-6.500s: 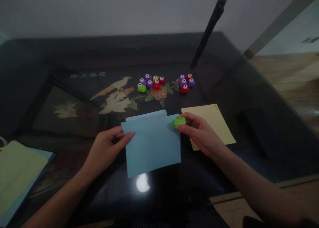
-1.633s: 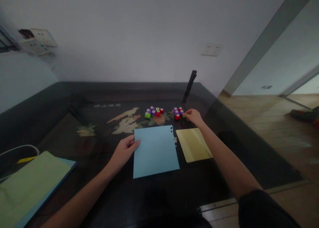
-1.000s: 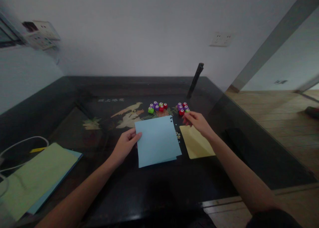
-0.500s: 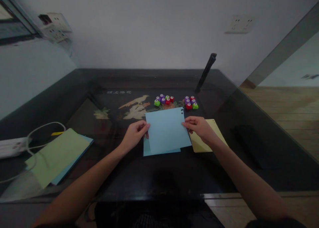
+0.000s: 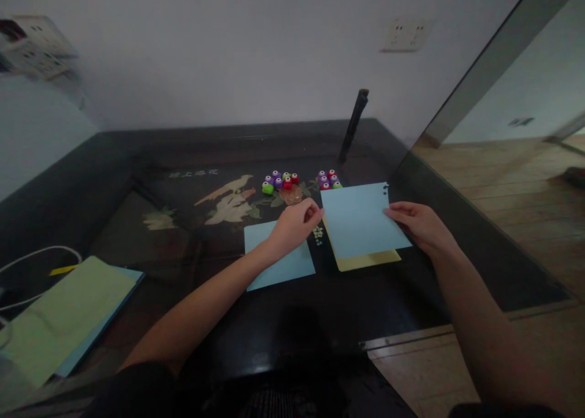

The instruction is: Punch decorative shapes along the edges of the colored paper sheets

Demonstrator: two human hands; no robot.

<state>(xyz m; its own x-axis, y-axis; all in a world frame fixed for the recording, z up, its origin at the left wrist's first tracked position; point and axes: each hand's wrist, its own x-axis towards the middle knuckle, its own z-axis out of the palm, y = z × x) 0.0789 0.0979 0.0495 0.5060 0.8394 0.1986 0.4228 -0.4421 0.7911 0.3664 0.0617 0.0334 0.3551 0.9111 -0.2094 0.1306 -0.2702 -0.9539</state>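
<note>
Both my hands hold one punched light blue sheet (image 5: 359, 220) over a yellow sheet (image 5: 365, 261) on the dark table. My left hand (image 5: 295, 224) pinches its left edge. My right hand (image 5: 418, 223) grips its right edge, near small punched holes at the upper corner. A second blue sheet (image 5: 278, 265) lies flat to the left, partly under my left wrist. Small paper bits (image 5: 317, 234) lie between the two sheets.
Two clusters of small craft punches, purple, red and green, sit behind the sheets (image 5: 278, 182) (image 5: 329, 179). A dark stick (image 5: 353, 127) leans at the back. Green and blue paper stack (image 5: 59, 317) and a white cable (image 5: 31, 256) are at the left. The table's right edge (image 5: 457, 235) borders wooden floor.
The top blue sheet has been lifted off the other blue sheet and carried right over the yellow sheet. My left hand followed it rightward. The green punch was set down earlier.
</note>
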